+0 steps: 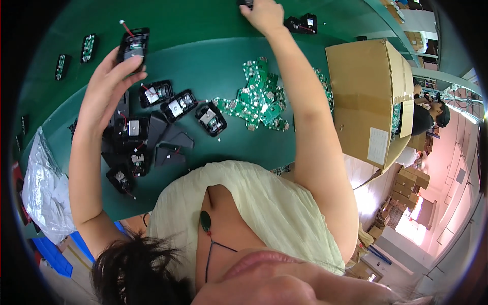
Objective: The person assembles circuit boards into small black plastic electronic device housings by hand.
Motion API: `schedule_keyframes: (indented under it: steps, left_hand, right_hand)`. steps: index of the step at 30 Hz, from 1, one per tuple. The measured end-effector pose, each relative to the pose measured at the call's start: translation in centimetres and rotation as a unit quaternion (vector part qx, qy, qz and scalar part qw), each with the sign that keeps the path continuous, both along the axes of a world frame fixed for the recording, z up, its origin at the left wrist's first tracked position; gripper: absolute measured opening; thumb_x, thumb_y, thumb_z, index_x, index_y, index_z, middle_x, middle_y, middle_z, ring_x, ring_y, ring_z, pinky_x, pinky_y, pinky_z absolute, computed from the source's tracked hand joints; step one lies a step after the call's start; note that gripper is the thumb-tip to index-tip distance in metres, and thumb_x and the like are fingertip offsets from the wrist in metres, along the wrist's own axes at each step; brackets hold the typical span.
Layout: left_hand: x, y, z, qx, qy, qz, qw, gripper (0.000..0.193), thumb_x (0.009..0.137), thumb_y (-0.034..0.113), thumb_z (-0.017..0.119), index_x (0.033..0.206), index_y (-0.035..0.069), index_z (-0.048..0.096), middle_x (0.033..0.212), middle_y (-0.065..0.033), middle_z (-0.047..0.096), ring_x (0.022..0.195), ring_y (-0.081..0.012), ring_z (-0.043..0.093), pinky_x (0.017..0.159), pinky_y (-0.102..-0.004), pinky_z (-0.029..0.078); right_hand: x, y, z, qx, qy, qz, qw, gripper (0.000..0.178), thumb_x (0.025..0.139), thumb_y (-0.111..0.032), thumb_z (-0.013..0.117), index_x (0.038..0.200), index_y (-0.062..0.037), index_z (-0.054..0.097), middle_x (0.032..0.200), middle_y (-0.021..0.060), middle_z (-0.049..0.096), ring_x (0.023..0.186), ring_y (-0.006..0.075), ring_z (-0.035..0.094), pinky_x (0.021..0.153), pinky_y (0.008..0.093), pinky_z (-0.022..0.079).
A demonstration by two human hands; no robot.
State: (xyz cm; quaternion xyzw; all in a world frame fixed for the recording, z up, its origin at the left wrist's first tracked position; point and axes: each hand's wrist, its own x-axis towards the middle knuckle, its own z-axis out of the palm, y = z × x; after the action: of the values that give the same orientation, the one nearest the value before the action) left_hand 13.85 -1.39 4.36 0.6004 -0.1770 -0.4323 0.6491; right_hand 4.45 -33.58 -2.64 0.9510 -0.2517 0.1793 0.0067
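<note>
My left hand [119, 71] grips a black plastic housing [135, 40] with electronic parts inside. A red wire with a small white plug sticks up from it. At the top edge of the picture my right hand [265, 18] closes on a black piece [246, 3] that the edge partly cuts off. Beside that hand lie more black housings [303, 24] with red wires. Below my left hand, several open black housings [178, 107] with silvery blocks rest on the green table. A heap of green circuit boards [259, 96] is spread between my arms.
An open cardboard box [363, 94] with green boards stands at the right. Black flat pieces [170, 140] lie among the near housings. Small boards in black frames [88, 48] sit at the far left, above a clear plastic bag [46, 188]. A person [432, 116] is beyond the box.
</note>
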Motion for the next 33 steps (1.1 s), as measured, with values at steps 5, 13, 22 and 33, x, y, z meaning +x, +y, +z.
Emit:
schedule_keyframes:
  steps: [5, 13, 22, 33]
  left_hand:
    - [-2.5, 3.6, 0.9, -0.057, 0.073, 0.01, 0.996, 0.032, 0.087, 0.018, 0.049, 0.11, -0.003, 0.047, 0.093, -0.0099, 0.055, 0.081, -0.0143, 0.051, 0.072, -0.0277, 0.043]
    - [-9.5, 5.0, -0.1, -0.085, 0.11, 0.006, 0.99, 0.046, 0.088, 0.009, 0.046, 0.13, 0.0, 0.031, 0.096, -0.0159, 0.055, 0.08, -0.023, 0.059, 0.071, -0.0351, 0.051]
    - [-14.5, 3.5, -0.2, -0.063, 0.013, 0.023, 0.998, 0.045, 0.087, 0.006, 0.044, 0.13, 0.002, 0.031, 0.098, -0.0107, 0.055, 0.076, -0.0143, 0.056, 0.064, -0.0262, 0.046]
    - [-14.6, 3.7, -0.6, -0.081, 0.079, 0.048, 0.992, 0.029, 0.089, 0.019, 0.05, 0.112, 0.002, 0.05, 0.082, -0.0045, 0.058, 0.064, -0.0108, 0.057, 0.051, -0.0213, 0.044]
  right_hand:
    - [-6.5, 0.1, 2.4, -0.214, -0.013, 0.023, 0.976, 0.038, 0.073, -0.03, 0.062, 0.103, -0.0096, 0.052, 0.084, 0.0088, 0.056, 0.076, 0.0275, 0.057, 0.064, 0.0377, 0.046]
    - [-13.3, 8.6, 2.0, 0.028, 0.104, 0.078, 0.991, 0.036, 0.071, -0.037, 0.067, 0.096, -0.0106, 0.062, 0.088, 0.0065, 0.056, 0.087, 0.0243, 0.055, 0.071, 0.0348, 0.047]
    - [-13.9, 12.5, 3.1, 0.163, 0.019, 0.05, 0.985, 0.03, 0.071, -0.015, 0.068, 0.096, -0.0063, 0.054, 0.085, 0.0041, 0.056, 0.074, 0.0203, 0.056, 0.063, 0.0321, 0.046]
    - [-14.9, 16.8, 6.9, 0.649, -0.315, 0.078, 0.688, 0.012, 0.083, -0.007, 0.059, 0.091, -0.001, 0.053, 0.073, 0.0069, 0.06, 0.054, 0.0069, 0.05, 0.046, 0.0196, 0.039]
